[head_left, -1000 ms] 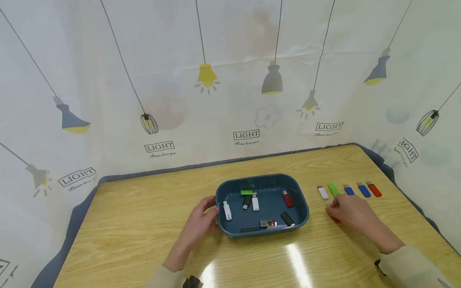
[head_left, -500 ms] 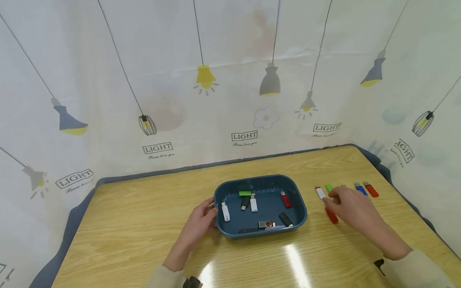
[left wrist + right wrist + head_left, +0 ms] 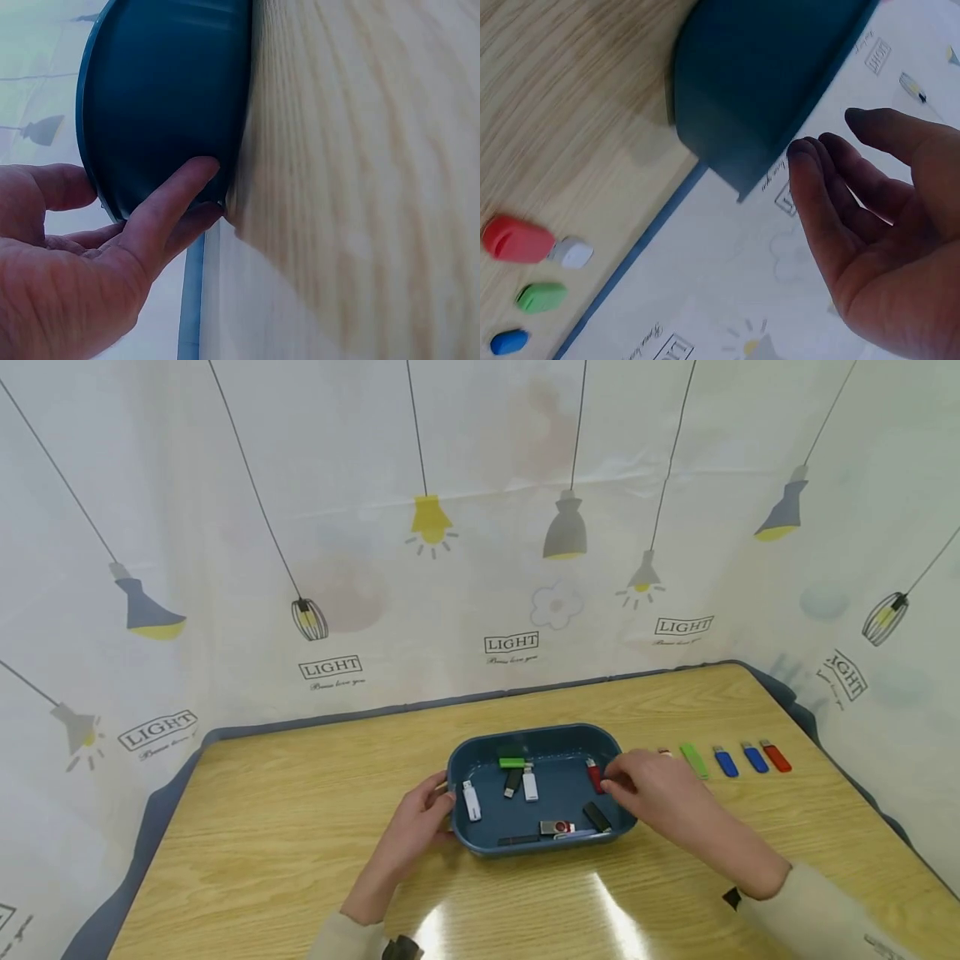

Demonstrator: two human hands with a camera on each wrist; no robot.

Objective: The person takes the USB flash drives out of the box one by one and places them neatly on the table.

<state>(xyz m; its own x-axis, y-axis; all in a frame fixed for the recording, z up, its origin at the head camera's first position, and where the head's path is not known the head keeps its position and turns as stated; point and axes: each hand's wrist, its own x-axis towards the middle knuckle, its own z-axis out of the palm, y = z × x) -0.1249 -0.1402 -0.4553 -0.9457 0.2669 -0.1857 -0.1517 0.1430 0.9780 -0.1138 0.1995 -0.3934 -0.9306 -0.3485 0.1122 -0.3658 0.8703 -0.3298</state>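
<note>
A dark blue tray [image 3: 551, 852] holds several USB drives, among them a green one [image 3: 512, 763], a white one [image 3: 472, 802] and a red one [image 3: 594, 775]. My left hand [image 3: 412, 822] grips its left end, with the thumb at the rim and fingers against the outer wall [image 3: 165, 90] in the left wrist view. Over the right rim is my right hand [image 3: 667, 793], its fingertips beside the red drive in the tray. The right wrist view shows this hand [image 3: 885, 217] with fingers loosely bent, thumb apart, holding nothing visible.
Right of the tray, a green drive [image 3: 694, 761], two blue drives [image 3: 725, 762] and a red drive [image 3: 776, 756] lie in a row on the wooden table [image 3: 300, 827]. Another red drive [image 3: 517, 240] shows in the right wrist view. A lamp-print cloth hangs behind.
My right hand has moved left from the drives on the table to the tray's right rim, uncovering the green and blue drives. My left hand has stayed at the tray.
</note>
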